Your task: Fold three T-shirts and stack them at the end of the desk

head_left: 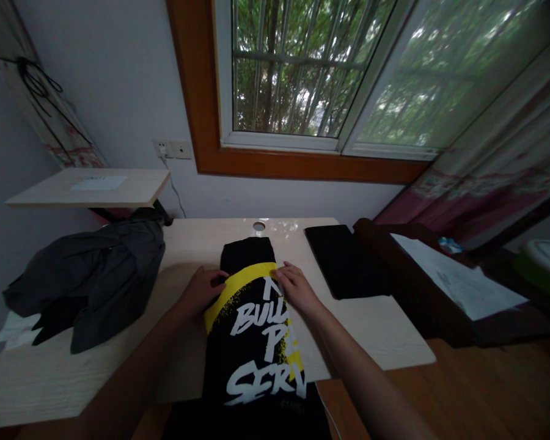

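two bare hands rest on a black shirt [256,342] in the head view, one at each side of its yellow band [241,278]. the shirt lies in a narrow folded strip at the middle of the tabletop [362,336], from just short of the hole [259,226] by the far edge down to the near edge; its near end merges with dark cloth there, so i cannot tell how far it hangs over. the left hand [203,289] is curled, thumb near the fingertips at the strip's left side; the right hand [299,288] lies flatter, fingers loosely extended at the other side. whether either pinches cloth i cannot tell.

an uneven pull would likely skew the strip; a light hold could let lower layers slip apart, and any overhang might drag it off the near edge.

its long axis runs from near edge to far edge, and the white lettering [244,320] stands with its tops toward the far edge. a flat black thing [348,263] lies near the right edge, grey cloth [105,269] toward the left.
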Demonstrator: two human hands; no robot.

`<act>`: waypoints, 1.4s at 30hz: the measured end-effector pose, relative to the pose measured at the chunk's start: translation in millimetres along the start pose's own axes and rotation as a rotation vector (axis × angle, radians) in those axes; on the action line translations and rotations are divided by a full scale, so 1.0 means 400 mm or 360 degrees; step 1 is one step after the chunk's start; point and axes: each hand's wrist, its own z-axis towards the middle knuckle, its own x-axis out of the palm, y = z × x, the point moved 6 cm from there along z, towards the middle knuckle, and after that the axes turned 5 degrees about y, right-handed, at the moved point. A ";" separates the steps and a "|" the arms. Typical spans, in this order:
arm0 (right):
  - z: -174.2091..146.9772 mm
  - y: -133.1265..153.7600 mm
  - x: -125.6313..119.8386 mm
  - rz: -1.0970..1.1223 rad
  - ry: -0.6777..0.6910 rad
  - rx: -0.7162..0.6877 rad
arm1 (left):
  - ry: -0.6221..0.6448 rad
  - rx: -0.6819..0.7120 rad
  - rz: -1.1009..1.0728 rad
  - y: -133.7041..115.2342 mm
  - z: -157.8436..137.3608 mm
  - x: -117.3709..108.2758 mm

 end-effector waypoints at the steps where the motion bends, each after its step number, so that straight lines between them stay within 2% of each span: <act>1: 0.000 0.001 -0.001 -0.0003 -0.0006 0.0005 | -0.0027 -0.0011 0.0014 -0.002 0.001 -0.001; 7: 0.030 0.002 0.004 -0.0065 -0.0017 -0.0014 | -0.0140 -0.0135 -0.0032 0.015 0.024 -0.007; 20: 0.241 -0.012 0.066 -0.0480 0.0016 -0.0085 | -0.0550 -0.0377 0.0045 0.112 0.149 -0.064; 26: 0.307 -0.020 0.078 -0.0564 0.0039 -0.0062 | -0.0599 -0.0393 0.0093 0.122 0.195 -0.081; 35: 0.357 -0.043 0.064 -0.0586 0.0011 0.0075 | -0.0610 -0.0352 0.0147 0.133 0.277 -0.088; 38: 0.360 -0.050 0.060 -0.0577 0.0002 0.0084 | -0.0608 -0.0306 0.0173 0.129 0.280 -0.083; 42: 0.342 -0.054 0.055 -0.0530 -0.0011 0.0049 | -0.0622 -0.0224 0.0221 0.123 0.241 -0.073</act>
